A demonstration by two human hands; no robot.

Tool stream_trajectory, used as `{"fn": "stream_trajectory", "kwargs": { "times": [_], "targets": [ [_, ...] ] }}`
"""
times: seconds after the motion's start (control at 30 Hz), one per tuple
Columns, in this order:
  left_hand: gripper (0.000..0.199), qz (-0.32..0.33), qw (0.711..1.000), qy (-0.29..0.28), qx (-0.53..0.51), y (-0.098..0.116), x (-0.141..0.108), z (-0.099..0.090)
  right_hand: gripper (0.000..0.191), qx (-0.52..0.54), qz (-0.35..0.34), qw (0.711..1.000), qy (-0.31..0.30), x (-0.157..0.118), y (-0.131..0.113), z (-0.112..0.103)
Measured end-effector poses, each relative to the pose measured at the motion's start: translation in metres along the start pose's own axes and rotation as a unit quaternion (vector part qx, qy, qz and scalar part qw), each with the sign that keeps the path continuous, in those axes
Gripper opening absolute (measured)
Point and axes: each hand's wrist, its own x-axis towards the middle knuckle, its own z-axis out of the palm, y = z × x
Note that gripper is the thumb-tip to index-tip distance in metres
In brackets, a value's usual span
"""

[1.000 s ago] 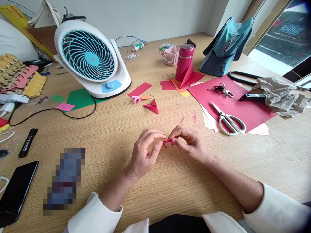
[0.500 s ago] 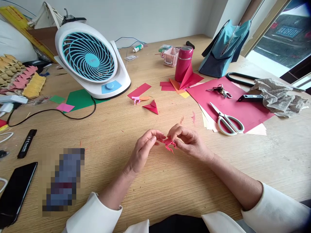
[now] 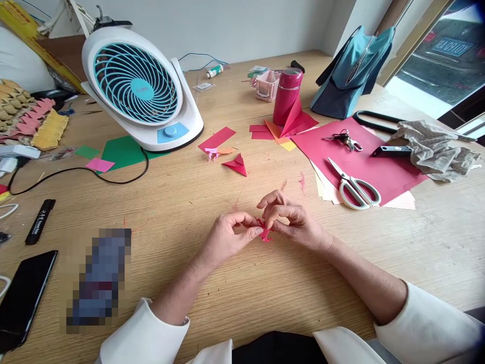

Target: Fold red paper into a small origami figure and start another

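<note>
A small folded red paper piece [image 3: 265, 234] with thin bent parts is held between both hands above the wooden table. My left hand [image 3: 232, 233] pinches its left side between thumb and index finger. My right hand [image 3: 293, 221] grips it from the right, thumb and fingertips together, partly covering it. Beyond the hands lie a folded red paper triangle [image 3: 236, 165] and a small pink and orange folded figure [image 3: 212, 153]. White-handled scissors [image 3: 358, 192] rest on a large red sheet [image 3: 397, 177] to the right.
A white and blue fan [image 3: 166, 133] stands back left, its black cable on the table [image 3: 170, 313]. A red flask [image 3: 287, 103], pink basket [image 3: 267, 85] and blue bag [image 3: 341, 96] are at the back. Left are a marker [image 3: 40, 222] and phone [image 3: 26, 298]. Crumpled cloth [image 3: 435, 151] lies right.
My left thumb and index finger have closed on the paper piece, which has turned. My right hand's fingers have shifted over it. The view has moved slightly.
</note>
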Motion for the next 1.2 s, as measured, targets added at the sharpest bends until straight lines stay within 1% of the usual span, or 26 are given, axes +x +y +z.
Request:
{"fn": "stream_trajectory", "kwargs": {
  "times": [0.07, 0.1, 0.17, 0.23, 0.27, 0.33, 0.4, 0.5, 0.6, 0.73, 0.83, 1.0, 1.1, 1.2],
  "targets": [
    [0.014, -0.009, 1.000, -0.009, -0.010, -0.003, 0.000, 0.001, 0.016, -0.021, 0.007, 1.000, 0.005, 0.000, -0.001, 0.000],
    [0.015, -0.009, 1.000, -0.001, -0.018, -0.004, 0.000, 0.002, 0.014, -0.037, 0.012, 0.999, 0.018, 0.000, -0.001, -0.001],
    [0.017, 0.001, 0.998, 0.049, -0.025, -0.005, 0.000, 0.002, 0.011, -0.061, 0.026, 0.995, 0.072, -0.001, -0.001, 0.000],
    [0.018, 0.017, 0.993, 0.116, -0.014, -0.006, 0.001, 0.002, 0.011, -0.059, 0.054, 0.988, 0.133, -0.002, -0.001, 0.002],
    [0.017, 0.026, 0.989, 0.148, -0.004, -0.006, 0.001, 0.002, 0.010, -0.051, 0.072, 0.985, 0.149, -0.003, 0.000, 0.004],
    [0.016, 0.044, 0.980, 0.191, 0.020, -0.007, 0.000, 0.004, 0.014, -0.034, 0.113, 0.982, 0.146, -0.004, 0.002, 0.009],
    [0.016, 0.062, 0.975, 0.210, 0.034, -0.008, 0.000, 0.008, 0.016, -0.008, 0.140, 0.981, 0.133, -0.006, 0.005, 0.016],
    [0.015, 0.076, 0.974, 0.212, 0.028, -0.011, -0.002, 0.015, 0.016, 0.039, 0.154, 0.977, 0.144, -0.008, 0.010, 0.024],
    [0.016, 0.068, 0.976, 0.208, 0.005, -0.013, -0.003, 0.019, 0.016, 0.072, 0.174, 0.970, 0.152, -0.009, 0.012, 0.027],
    [0.015, 0.066, 0.973, 0.223, 0.003, -0.010, -0.005, 0.021, 0.015, 0.097, 0.197, 0.966, 0.138, -0.008, 0.007, 0.027],
    [0.015, 0.066, 0.972, 0.223, -0.004, -0.008, -0.006, 0.022, 0.019, 0.114, 0.204, 0.963, 0.134, -0.007, 0.002, 0.026],
    [0.017, 0.045, 0.980, 0.175, -0.086, -0.005, -0.006, 0.023, 0.033, 0.138, 0.222, 0.959, 0.106, -0.004, -0.003, 0.024],
    [0.016, 0.026, 0.974, 0.161, -0.156, -0.004, -0.005, 0.024, 0.034, 0.158, 0.224, 0.957, 0.098, -0.004, -0.003, 0.023],
    [0.017, -0.011, 0.964, 0.146, -0.223, -0.003, -0.005, 0.024, 0.031, 0.184, 0.221, 0.953, 0.093, -0.005, -0.003, 0.023]
  ]
}}
